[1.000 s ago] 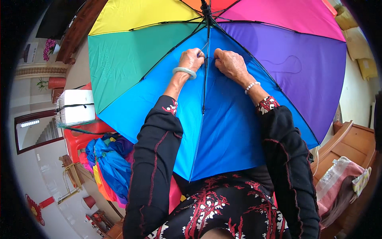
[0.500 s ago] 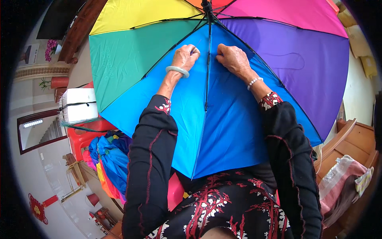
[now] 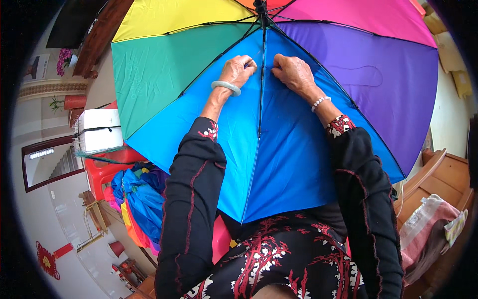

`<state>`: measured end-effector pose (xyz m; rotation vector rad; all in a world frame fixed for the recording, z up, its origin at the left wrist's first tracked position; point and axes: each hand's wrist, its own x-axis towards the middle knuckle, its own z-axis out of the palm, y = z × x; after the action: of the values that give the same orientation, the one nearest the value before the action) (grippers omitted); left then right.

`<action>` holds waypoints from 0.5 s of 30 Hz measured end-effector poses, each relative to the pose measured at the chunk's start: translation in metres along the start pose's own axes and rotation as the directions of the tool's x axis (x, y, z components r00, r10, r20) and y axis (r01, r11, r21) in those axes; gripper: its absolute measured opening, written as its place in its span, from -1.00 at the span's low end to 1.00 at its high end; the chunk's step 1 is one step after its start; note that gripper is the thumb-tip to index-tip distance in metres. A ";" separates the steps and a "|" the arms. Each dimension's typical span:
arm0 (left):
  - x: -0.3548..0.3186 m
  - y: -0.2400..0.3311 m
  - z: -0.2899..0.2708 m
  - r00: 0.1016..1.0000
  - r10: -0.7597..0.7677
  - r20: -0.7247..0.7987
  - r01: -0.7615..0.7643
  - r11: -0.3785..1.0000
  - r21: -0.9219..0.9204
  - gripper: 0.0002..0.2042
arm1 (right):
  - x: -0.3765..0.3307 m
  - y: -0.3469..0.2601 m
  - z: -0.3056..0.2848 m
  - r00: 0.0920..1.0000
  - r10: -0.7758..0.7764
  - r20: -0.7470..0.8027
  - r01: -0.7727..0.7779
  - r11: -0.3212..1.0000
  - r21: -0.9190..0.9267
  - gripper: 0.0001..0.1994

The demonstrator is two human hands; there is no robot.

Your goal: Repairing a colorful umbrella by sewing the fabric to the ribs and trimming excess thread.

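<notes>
An opened umbrella (image 3: 303,164) with rainbow-coloured panels lies inside up before me, its black ribs meeting at the dark hub (image 3: 260,7) at the top. Over the blue panels, my left hand (image 3: 238,71) is closed in a pinch just left of the middle rib (image 3: 261,99). My right hand (image 3: 294,74), also closed, is just right of that rib with its knuckles up. Whatever either hand's fingertips hold is hidden or too small to name. A thin dark thread (image 3: 381,74) runs in a loop across the purple panel, right of my right hand.
At left, a bundle of folded colourful cloth (image 3: 137,192) lies beside a red plastic stool (image 3: 102,172) and a white block (image 3: 99,132) tied with a dark cord. A wooden bench (image 3: 433,172) with a pink towel (image 3: 423,226) is at right.
My left hand has moved slightly right, closer to the middle rib. My right hand has barely shifted. The thread loop on the purple panel has changed shape a little.
</notes>
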<state>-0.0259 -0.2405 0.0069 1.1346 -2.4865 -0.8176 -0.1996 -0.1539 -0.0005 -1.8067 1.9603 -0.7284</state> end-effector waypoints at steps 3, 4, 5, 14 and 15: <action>0.002 -0.002 0.002 1.000 0.003 0.017 -0.004 0.998 0.060 -0.87 | 0.000 0.000 0.001 1.000 0.007 -0.008 -0.007 1.000 0.005 -0.83; 0.001 -0.002 0.003 1.000 -0.006 -0.009 0.006 0.999 0.036 -0.87 | 0.001 0.000 0.001 1.000 0.007 -0.008 -0.007 1.000 0.006 -0.83; 0.001 -0.002 0.003 0.999 -0.015 -0.033 0.015 1.000 0.011 -0.87 | 0.001 0.000 0.001 1.000 0.002 -0.009 -0.002 1.000 0.003 -0.83; -0.001 -0.001 0.000 0.996 -0.072 -0.049 0.068 0.995 -0.069 -0.86 | 0.000 0.000 0.001 1.000 -0.001 -0.015 0.001 1.000 0.009 -0.84; -0.002 0.000 0.000 0.996 -0.072 -0.048 0.068 0.995 -0.068 -0.86 | 0.000 0.000 0.001 1.000 -0.006 -0.017 0.007 1.000 0.009 -0.84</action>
<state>-0.0248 -0.2394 0.0065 1.2103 -2.3725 -0.8732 -0.1986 -0.1541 -0.0013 -1.8085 1.9599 -0.7557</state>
